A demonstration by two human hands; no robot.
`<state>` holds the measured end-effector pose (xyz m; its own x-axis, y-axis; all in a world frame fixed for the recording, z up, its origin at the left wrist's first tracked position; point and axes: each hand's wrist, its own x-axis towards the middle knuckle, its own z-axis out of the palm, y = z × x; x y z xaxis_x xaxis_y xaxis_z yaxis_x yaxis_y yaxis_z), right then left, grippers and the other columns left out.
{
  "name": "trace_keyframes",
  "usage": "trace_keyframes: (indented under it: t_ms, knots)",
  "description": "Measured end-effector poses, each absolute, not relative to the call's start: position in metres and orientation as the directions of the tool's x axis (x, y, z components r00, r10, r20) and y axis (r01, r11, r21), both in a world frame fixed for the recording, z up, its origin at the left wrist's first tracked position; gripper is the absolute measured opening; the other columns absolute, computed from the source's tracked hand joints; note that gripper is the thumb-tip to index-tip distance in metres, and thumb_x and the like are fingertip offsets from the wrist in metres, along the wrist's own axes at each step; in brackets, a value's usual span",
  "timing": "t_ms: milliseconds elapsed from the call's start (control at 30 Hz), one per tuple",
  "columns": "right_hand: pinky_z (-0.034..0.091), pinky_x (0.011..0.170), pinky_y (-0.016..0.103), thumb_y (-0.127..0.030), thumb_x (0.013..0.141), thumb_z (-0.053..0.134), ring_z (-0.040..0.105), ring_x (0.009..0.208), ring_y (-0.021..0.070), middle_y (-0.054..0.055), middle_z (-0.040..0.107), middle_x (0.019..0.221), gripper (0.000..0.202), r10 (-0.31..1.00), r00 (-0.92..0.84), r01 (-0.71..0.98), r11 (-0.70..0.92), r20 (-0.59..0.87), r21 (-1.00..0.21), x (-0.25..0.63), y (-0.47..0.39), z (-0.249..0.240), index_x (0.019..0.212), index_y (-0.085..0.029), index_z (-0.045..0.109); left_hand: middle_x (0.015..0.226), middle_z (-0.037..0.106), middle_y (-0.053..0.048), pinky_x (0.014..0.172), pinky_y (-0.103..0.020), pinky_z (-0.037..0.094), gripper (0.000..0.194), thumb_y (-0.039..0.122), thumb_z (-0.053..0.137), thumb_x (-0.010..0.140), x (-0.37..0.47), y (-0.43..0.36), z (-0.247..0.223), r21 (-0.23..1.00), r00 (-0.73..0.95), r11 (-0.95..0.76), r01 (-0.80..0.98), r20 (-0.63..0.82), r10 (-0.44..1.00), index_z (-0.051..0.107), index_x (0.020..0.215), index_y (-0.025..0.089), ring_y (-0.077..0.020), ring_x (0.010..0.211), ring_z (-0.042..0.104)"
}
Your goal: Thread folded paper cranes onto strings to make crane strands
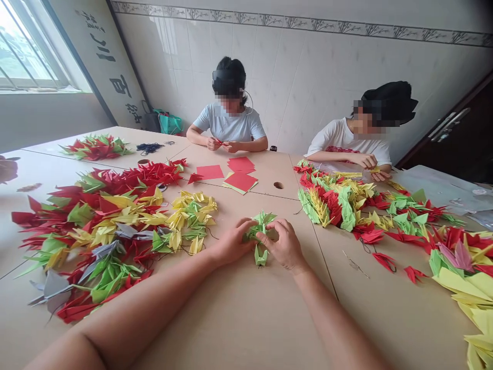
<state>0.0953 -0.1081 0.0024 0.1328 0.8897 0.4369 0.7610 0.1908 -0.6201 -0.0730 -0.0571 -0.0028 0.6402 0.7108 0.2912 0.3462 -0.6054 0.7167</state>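
Several light-green folded paper cranes (pixel 263 218) are bunched together at the middle of the table, between my two hands. My left hand (pixel 235 240) curls its fingers around the left side of the bunch. From the right, my right hand (pixel 284 244) grips it with thumb and fingers. Just below my fingers, one more green paper crane (pixel 261 255) sits on the tabletop, close to the bunch. My fingers hide part of the cranes.
A large heap of red, green, yellow and grey cranes (pixel 115 205) spreads to the left. Strung cranes (pixel 335 200) lie on the right, near a thin needle-like piece (pixel 356 264). Red paper squares (pixel 241 182) lie ahead. Two people (pixel 234 123) sit opposite, hands on paper.
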Motion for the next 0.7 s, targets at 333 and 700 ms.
trace_keyframes:
  t_ms: [333,700]
  knots:
    - [0.043,0.079,0.037,-0.032,0.074,0.058,0.051,0.098,0.0251,0.008,0.055,0.095,0.011,0.909,0.188,0.585,0.201,0.372,-0.785,0.096,-0.117,0.006,0.074,-0.022,0.059,0.118,0.050,-0.008,0.078,-0.029,0.046,0.037,0.018,0.053,0.074,-0.077,-0.059,-0.002,0.722,0.611,-0.591,0.359,0.296,0.734,0.049,0.110,0.020,-0.0147,0.085,0.055]
    - [0.048,0.064,0.032,-0.041,0.078,0.047,0.062,0.073,0.0211,0.006,0.066,0.077,0.028,0.979,0.191,0.090,0.061,0.078,-0.994,0.120,-0.123,0.021,0.087,-0.017,0.059,0.114,0.052,-0.006,0.081,-0.032,0.043,0.036,0.013,0.047,0.071,-0.076,-0.055,0.000,0.708,0.549,-0.534,0.462,0.244,0.799,0.047,0.106,0.021,-0.0163,0.085,0.054]
